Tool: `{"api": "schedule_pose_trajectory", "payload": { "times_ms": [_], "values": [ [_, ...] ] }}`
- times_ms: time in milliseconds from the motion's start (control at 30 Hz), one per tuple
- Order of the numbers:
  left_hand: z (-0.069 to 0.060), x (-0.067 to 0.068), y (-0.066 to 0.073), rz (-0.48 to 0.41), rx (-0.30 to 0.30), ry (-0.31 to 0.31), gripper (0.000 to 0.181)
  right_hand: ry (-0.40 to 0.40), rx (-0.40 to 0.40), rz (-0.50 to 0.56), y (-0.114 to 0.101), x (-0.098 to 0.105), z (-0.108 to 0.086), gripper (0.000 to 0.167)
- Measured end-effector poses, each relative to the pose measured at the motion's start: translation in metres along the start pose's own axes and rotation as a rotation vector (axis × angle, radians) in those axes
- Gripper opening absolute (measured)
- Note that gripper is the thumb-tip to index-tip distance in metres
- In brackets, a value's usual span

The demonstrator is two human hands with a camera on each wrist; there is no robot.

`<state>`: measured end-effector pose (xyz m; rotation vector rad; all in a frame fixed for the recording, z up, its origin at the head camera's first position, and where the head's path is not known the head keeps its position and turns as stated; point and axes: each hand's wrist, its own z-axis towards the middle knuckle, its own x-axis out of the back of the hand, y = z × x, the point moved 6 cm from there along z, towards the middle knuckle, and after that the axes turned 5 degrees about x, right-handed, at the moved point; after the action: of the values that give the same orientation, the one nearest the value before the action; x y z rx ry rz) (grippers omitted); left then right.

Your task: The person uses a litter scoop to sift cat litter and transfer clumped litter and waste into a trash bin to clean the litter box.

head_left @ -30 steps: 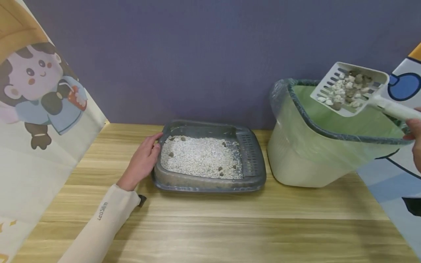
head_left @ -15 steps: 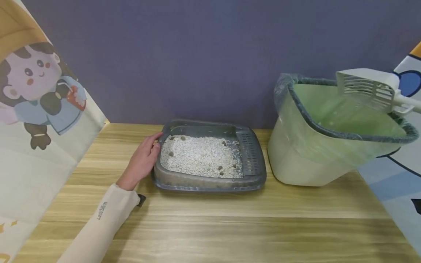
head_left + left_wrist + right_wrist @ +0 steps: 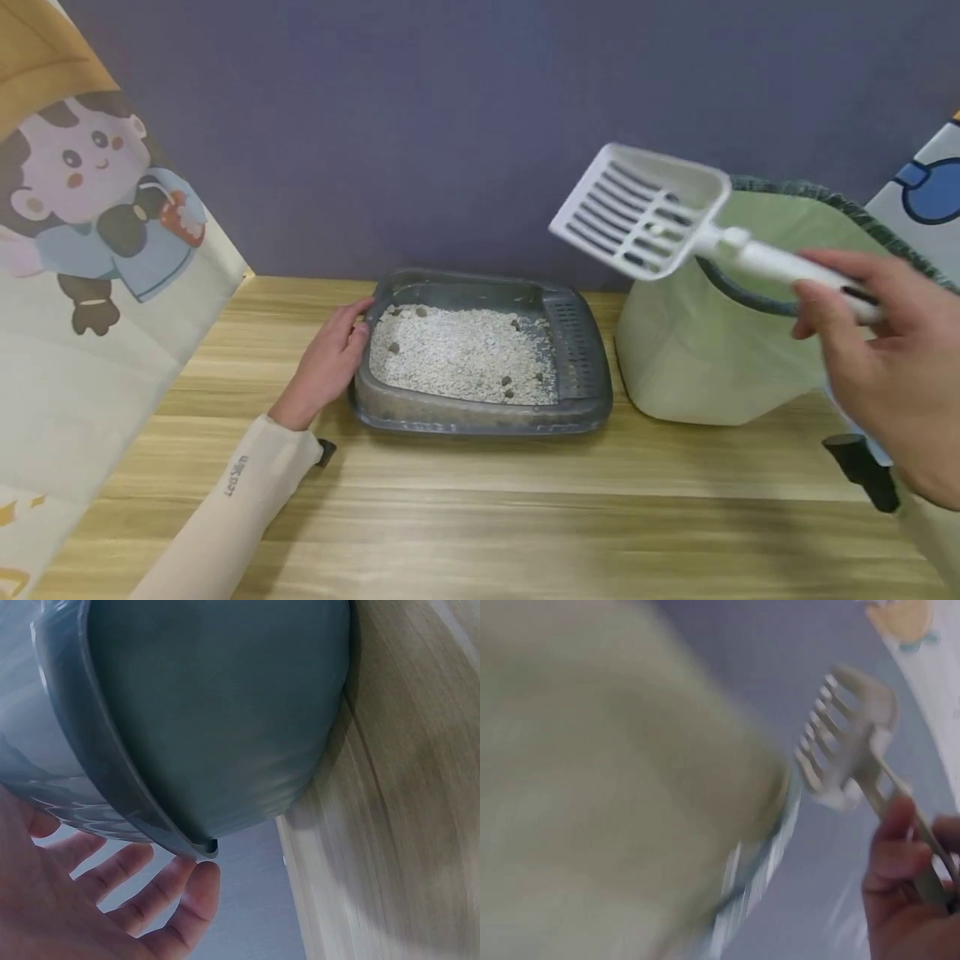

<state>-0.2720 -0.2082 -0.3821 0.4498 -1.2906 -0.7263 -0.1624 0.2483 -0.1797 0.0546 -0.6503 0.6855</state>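
In the head view a grey litter box [image 3: 480,421] holds pale litter [image 3: 472,346] with several dark clumps. My left hand [image 3: 322,362] rests against its left rim; the left wrist view has the fingers [image 3: 135,900] spread and lightly bent at the edge of the box [image 3: 97,735]. My right hand [image 3: 892,358] grips the handle of a white slotted scoop [image 3: 645,212], raised between box and bin with only a few small bits on it. Blurred in the right wrist view, the same scoop [image 3: 847,735] is held by my fingers [image 3: 900,855].
A pale bin [image 3: 697,367] with a green-tinted liner stands right of the box, partly behind the scoop and right hand. Behind both rises a purple-grey wall [image 3: 375,125]. A cartoon panel [image 3: 67,375] is at the left, over the wooden surface [image 3: 487,517].
The scoop, loaded with clumps a second ago, was tipped over the bin and now faces up nearly bare. My right hand has come left with it; my left hand stays at the box.
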Motion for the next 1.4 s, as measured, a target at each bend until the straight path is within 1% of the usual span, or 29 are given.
{"api": "schedule_pose_trajectory", "payload": {
  "times_ms": [33, 67, 100, 133, 167, 267, 333, 400, 500, 633, 800, 867, 933, 1033, 1100, 1167, 1267, 1400],
  "values": [
    [0.0, 0.0, 0.0, -0.002, -0.001, 0.001, 0.046, -0.057, 0.048, -0.037, -0.011, -0.01, 0.002, 0.028],
    [0.0, 0.001, 0.0, -0.005, 0.0, 0.001, 0.046, -0.118, 0.085, -0.046, -0.02, -0.022, 0.002, 0.028],
    [-0.001, 0.001, 0.001, -0.009, 0.0, 0.002, 0.046, -0.181, 0.112, -0.057, -0.027, -0.034, 0.002, 0.027],
    [-0.001, 0.001, 0.001, -0.012, 0.001, 0.002, 0.046, -0.242, 0.127, -0.04, -0.032, -0.048, 0.001, 0.025],
    [0.0, 0.001, 0.002, -0.016, 0.0, 0.003, 0.046, -0.306, 0.126, -0.023, -0.035, -0.062, 0.0, 0.023],
    [0.001, 0.0, 0.003, -0.02, -0.007, 0.0, 0.045, -0.463, 0.067, 0.036, -0.038, -0.1, -0.004, 0.016],
    [0.001, 0.0, 0.004, -0.02, -0.012, -0.003, 0.045, -0.556, 0.026, 0.057, -0.037, -0.122, -0.006, 0.021],
    [0.002, 0.0, 0.004, -0.019, -0.01, -0.004, 0.045, -0.623, 0.005, 0.079, -0.036, -0.141, -0.006, 0.028],
    [0.002, 0.0, 0.003, -0.02, -0.004, -0.003, 0.046, -0.693, -0.019, 0.135, -0.04, -0.167, -0.004, 0.036],
    [0.002, 0.001, 0.003, -0.02, -0.005, -0.001, 0.046, -0.732, -0.017, 0.179, -0.052, -0.198, 0.003, 0.035],
    [0.001, 0.002, 0.002, -0.019, 0.0, -0.001, 0.045, -0.796, 0.03, 0.182, -0.072, -0.231, 0.014, 0.034],
    [0.001, 0.002, 0.002, -0.018, 0.007, -0.002, 0.045, -0.825, 0.033, 0.181, -0.078, -0.242, 0.018, 0.035],
    [0.0, 0.003, 0.002, -0.019, 0.013, -0.002, 0.045, -0.845, 0.016, 0.178, -0.08, -0.251, 0.022, 0.036],
    [-0.001, 0.004, 0.003, -0.02, 0.018, -0.004, 0.045, -0.868, -0.046, 0.174, -0.075, -0.264, 0.029, 0.034],
    [-0.001, 0.005, 0.002, -0.02, 0.023, -0.005, 0.045, -0.895, -0.101, 0.171, -0.067, -0.272, 0.032, 0.032],
    [-0.002, 0.005, 0.001, -0.018, 0.025, -0.009, 0.045, -0.939, -0.148, 0.17, -0.056, -0.281, 0.033, 0.032],
    [-0.002, 0.006, -0.001, -0.017, 0.031, -0.009, 0.045, -1.045, -0.185, 0.167, -0.04, -0.297, 0.031, 0.036],
    [-0.003, 0.007, -0.003, -0.021, 0.034, -0.015, 0.046, -1.218, -0.173, 0.174, -0.028, -0.318, 0.024, 0.041]
  ]
}}
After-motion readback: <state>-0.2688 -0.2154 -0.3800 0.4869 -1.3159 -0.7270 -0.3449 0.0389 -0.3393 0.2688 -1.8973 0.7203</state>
